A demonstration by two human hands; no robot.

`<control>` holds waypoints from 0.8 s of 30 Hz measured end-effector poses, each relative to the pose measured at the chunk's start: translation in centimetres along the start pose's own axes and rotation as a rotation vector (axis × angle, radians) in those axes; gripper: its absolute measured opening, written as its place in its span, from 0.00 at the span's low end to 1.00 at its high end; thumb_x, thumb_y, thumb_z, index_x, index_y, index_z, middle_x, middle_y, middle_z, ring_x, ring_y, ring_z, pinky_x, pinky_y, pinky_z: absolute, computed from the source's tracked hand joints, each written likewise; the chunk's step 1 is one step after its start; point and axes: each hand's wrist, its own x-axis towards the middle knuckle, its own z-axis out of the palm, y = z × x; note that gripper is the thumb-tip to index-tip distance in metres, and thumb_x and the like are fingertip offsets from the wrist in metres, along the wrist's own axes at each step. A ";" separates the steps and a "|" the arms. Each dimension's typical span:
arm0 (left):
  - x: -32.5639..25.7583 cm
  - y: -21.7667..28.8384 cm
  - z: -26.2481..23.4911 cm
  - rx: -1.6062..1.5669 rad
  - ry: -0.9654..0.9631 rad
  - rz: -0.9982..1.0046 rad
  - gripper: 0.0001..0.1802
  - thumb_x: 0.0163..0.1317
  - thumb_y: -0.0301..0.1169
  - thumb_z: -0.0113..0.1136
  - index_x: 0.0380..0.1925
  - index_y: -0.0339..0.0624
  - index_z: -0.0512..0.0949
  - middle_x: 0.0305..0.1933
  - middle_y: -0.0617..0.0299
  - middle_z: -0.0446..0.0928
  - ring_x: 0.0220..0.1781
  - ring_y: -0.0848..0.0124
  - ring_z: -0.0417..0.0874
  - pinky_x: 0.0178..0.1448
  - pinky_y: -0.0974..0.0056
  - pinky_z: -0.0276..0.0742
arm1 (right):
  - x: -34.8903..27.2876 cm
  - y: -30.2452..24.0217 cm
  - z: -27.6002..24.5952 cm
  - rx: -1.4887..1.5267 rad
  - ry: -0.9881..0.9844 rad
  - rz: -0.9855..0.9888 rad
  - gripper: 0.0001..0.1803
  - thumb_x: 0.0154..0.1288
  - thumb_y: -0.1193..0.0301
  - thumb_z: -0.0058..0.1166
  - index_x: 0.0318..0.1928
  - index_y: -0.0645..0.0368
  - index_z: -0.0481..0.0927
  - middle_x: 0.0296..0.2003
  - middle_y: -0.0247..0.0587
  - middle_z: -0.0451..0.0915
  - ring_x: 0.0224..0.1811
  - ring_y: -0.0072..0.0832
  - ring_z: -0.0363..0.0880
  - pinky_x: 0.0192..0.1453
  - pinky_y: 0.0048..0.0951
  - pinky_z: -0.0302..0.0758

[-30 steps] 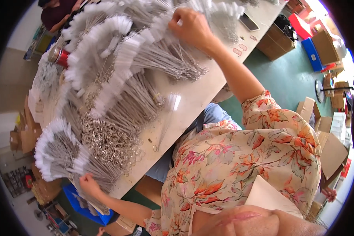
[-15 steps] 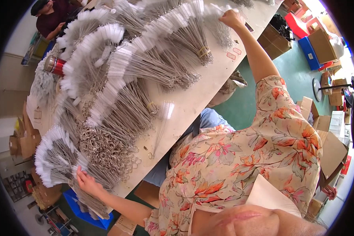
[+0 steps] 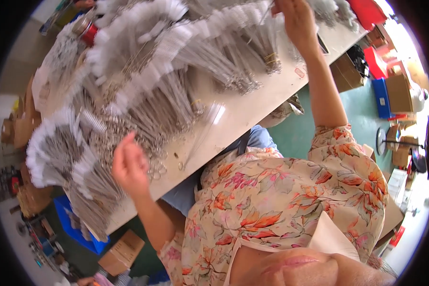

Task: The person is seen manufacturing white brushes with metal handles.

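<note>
Heaps of thin wire-handled brushes [image 3: 171, 97] with white bristle heads and looped ends cover the table [image 3: 245, 112]. My left hand [image 3: 131, 164] is raised over the table's near edge, beside the pile of wire loops [image 3: 107, 138]; its fingers are smeared by motion. At the upper edge, my right hand [image 3: 295, 21] reaches over the far end of the brushes, near a bundle tied with a yellowish band [image 3: 271, 59]. Its fingers are blurred and partly cut off, so anything in them is hidden. A few loose brushes [image 3: 202, 136] lie apart near the table edge.
A red and silver cylinder [image 3: 86, 32] stands among the brushes at the far left. Below the table's left end are a blue bin [image 3: 74, 226] and a cardboard box [image 3: 121, 252]. More boxes [image 3: 345, 71] and a blue crate [image 3: 381, 97] stand on the right.
My left hand has left the brushes at the lower left and moved right and up. My right hand has moved slightly right and further up in the view, which has itself shifted.
</note>
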 end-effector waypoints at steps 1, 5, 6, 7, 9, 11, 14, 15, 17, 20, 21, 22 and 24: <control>-0.2 0.1 1.8 -0.002 -0.061 0.109 0.14 0.66 0.27 0.48 0.48 0.33 0.74 0.23 0.69 0.69 0.18 0.86 0.63 0.19 0.79 0.58 | -1.5 0.1 3.3 0.327 -0.074 -0.004 0.14 0.71 0.67 0.40 0.36 0.65 0.75 0.23 0.31 0.73 0.25 0.18 0.73 0.29 0.21 0.70; 1.0 0.2 7.3 0.021 -0.186 0.198 0.12 0.63 0.23 0.49 0.47 0.32 0.73 0.25 0.65 0.70 0.21 0.80 0.68 0.25 0.75 0.67 | -8.3 -5.0 11.8 1.002 -0.531 0.218 0.10 0.71 0.74 0.37 0.47 0.63 0.70 0.43 0.39 0.72 0.47 0.28 0.73 0.49 0.31 0.77; 1.4 -0.6 7.4 0.146 -0.115 0.329 0.13 0.61 0.22 0.50 0.46 0.34 0.73 0.27 0.62 0.71 0.21 0.77 0.70 0.24 0.74 0.67 | -9.5 -7.0 12.2 0.961 -0.723 0.396 0.09 0.70 0.72 0.40 0.46 0.63 0.70 0.44 0.41 0.72 0.48 0.27 0.73 0.47 0.30 0.75; 1.8 -1.5 7.4 0.274 -0.052 0.462 0.14 0.59 0.20 0.51 0.46 0.35 0.72 0.30 0.58 0.73 0.21 0.74 0.73 0.24 0.74 0.67 | -10.1 -8.7 12.4 0.792 -0.788 0.306 0.13 0.68 0.69 0.45 0.50 0.63 0.70 0.42 0.42 0.73 0.50 0.27 0.71 0.47 0.30 0.72; 2.1 -1.7 5.6 0.398 -0.070 0.513 0.11 0.58 0.19 0.53 0.42 0.34 0.71 0.37 0.54 0.69 0.33 0.69 0.79 0.33 0.71 0.74 | -11.5 -8.6 13.3 0.800 -0.594 0.050 0.17 0.67 0.65 0.48 0.51 0.62 0.72 0.40 0.41 0.74 0.49 0.28 0.69 0.50 0.30 0.68; 1.4 -1.4 5.4 0.090 0.112 0.621 0.10 0.59 0.20 0.54 0.41 0.32 0.69 0.41 0.53 0.66 0.33 0.67 0.80 0.38 0.70 0.78 | -10.7 -7.5 12.8 0.640 -0.469 -0.105 0.17 0.66 0.63 0.49 0.50 0.60 0.76 0.38 0.40 0.75 0.49 0.28 0.66 0.53 0.29 0.66; 0.2 -0.7 3.9 0.444 0.152 0.848 0.08 0.62 0.19 0.49 0.41 0.32 0.67 0.45 0.51 0.68 0.36 0.65 0.80 0.38 0.68 0.81 | -12.1 -5.0 14.0 0.753 -0.661 0.341 0.19 0.67 0.59 0.47 0.47 0.62 0.78 0.39 0.38 0.77 0.44 0.27 0.71 0.52 0.26 0.69; -0.2 -0.6 4.4 0.520 0.080 0.875 0.08 0.61 0.19 0.50 0.41 0.33 0.70 0.45 0.51 0.69 0.36 0.65 0.80 0.38 0.68 0.80 | -12.6 -4.7 14.3 0.883 -0.773 0.580 0.19 0.68 0.59 0.45 0.45 0.62 0.79 0.38 0.37 0.77 0.42 0.26 0.73 0.51 0.25 0.70; -0.3 -3.3 6.4 0.361 0.091 0.831 0.12 0.49 0.18 0.61 0.35 0.40 0.80 0.44 0.53 0.71 0.36 0.63 0.77 0.40 0.66 0.76 | -13.5 -5.7 15.2 1.161 -0.659 0.813 0.18 0.70 0.59 0.42 0.42 0.61 0.78 0.33 0.35 0.78 0.38 0.24 0.75 0.46 0.24 0.73; -1.2 -3.7 5.2 0.589 0.037 0.871 0.15 0.46 0.20 0.64 0.37 0.42 0.80 0.45 0.55 0.70 0.41 0.62 0.75 0.47 0.62 0.73 | -12.7 -5.9 15.1 1.604 -0.562 1.143 0.13 0.70 0.63 0.43 0.41 0.60 0.73 0.27 0.31 0.76 0.30 0.20 0.73 0.38 0.25 0.73; -1.4 -3.2 4.1 0.664 0.020 0.914 0.19 0.45 0.22 0.65 0.41 0.42 0.79 0.46 0.55 0.69 0.43 0.62 0.74 0.49 0.61 0.71 | -12.2 -5.4 14.8 1.606 -0.566 1.152 0.13 0.70 0.63 0.43 0.41 0.60 0.73 0.27 0.31 0.76 0.30 0.20 0.73 0.38 0.25 0.73; -1.4 -2.6 3.0 0.741 0.005 0.956 0.22 0.45 0.23 0.66 0.44 0.43 0.78 0.47 0.56 0.69 0.45 0.61 0.73 0.52 0.60 0.69 | -11.2 -5.0 14.2 1.527 -0.728 1.015 0.12 0.70 0.64 0.44 0.40 0.61 0.73 0.26 0.30 0.75 0.28 0.19 0.71 0.36 0.24 0.72; -0.5 -0.1 1.6 0.624 0.151 0.882 0.29 0.43 0.26 0.68 0.50 0.38 0.73 0.49 0.54 0.69 0.49 0.60 0.72 0.48 0.62 0.71 | -10.4 -5.4 13.3 1.098 -0.930 0.816 0.10 0.69 0.67 0.45 0.37 0.62 0.75 0.25 0.29 0.74 0.25 0.18 0.69 0.31 0.22 0.69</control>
